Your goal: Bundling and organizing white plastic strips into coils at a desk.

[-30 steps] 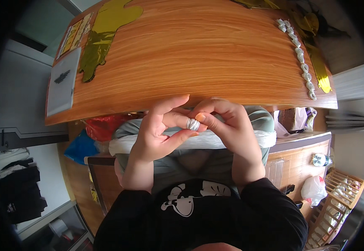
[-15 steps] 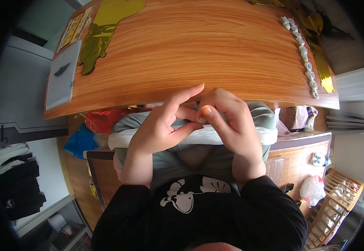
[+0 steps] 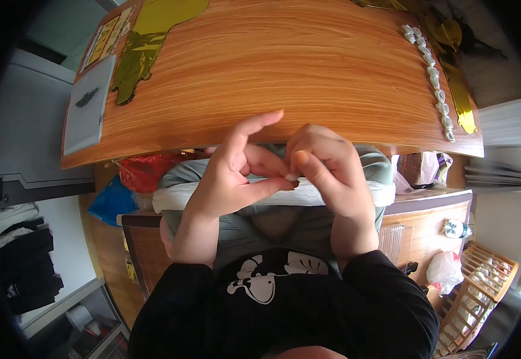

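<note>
Over my lap, just off the near edge of the wooden table [image 3: 260, 90], my two hands meet around a small white bit [image 3: 292, 177], mostly hidden by the fingers. My left hand [image 3: 227, 170] pinches it between thumb and bent fingers, its index finger stretched up and away. My right hand [image 3: 335, 167] is closed, fingers curled in and thumb laid over them, against the same white bit. A crumpled white plastic sheet [image 3: 356, 194] lies across my thighs beneath the hands. Along the table's right side runs a row of small white cord bundles [image 3: 433, 78].
Gold foil pieces [image 3: 147, 45] and a pale flat box [image 3: 87, 110] lie on the table's left; a gold strip [image 3: 461, 96] is at the right. Red [image 3: 147, 170] and blue bags [image 3: 114, 203] sit below left. A wooden rack [image 3: 479, 287] stands at the lower right.
My left thumb and fingers have shifted slightly right, closer to the right hand, and its index finger has lifted a little. The white bit is now more covered.
</note>
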Available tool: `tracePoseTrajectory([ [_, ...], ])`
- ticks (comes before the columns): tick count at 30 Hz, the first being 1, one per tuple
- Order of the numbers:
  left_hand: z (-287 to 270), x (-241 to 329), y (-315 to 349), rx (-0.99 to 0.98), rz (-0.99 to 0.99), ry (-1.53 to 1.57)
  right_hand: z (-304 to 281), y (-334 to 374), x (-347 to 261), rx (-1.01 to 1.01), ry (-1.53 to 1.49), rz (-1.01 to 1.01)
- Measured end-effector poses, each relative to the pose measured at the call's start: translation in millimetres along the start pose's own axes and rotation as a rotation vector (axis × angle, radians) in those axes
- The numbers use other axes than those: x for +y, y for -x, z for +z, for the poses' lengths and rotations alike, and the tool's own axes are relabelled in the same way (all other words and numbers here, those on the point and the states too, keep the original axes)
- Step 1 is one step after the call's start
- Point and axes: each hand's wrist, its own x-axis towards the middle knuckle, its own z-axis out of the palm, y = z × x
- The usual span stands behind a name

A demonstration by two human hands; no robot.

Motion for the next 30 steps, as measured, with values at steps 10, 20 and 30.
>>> tracePoseTrajectory([
  [10, -3.1, -11.7, -0.7, 0.237, 0.100, 0.151, 9.5, 5.0, -2.1, 0.060, -0.437, 0.107],
  [20, 3.0, -3.5, -1.9, 0.320, 0.188, 0.219, -5.1, -2.5, -24.5, 0.314, -0.194, 0.151],
  [30, -9.9, 10.5, 16.5, 0.392, 0.269, 0.167, -222.0, -25.1, -19.6, 0.734, 0.813, 0.237],
])
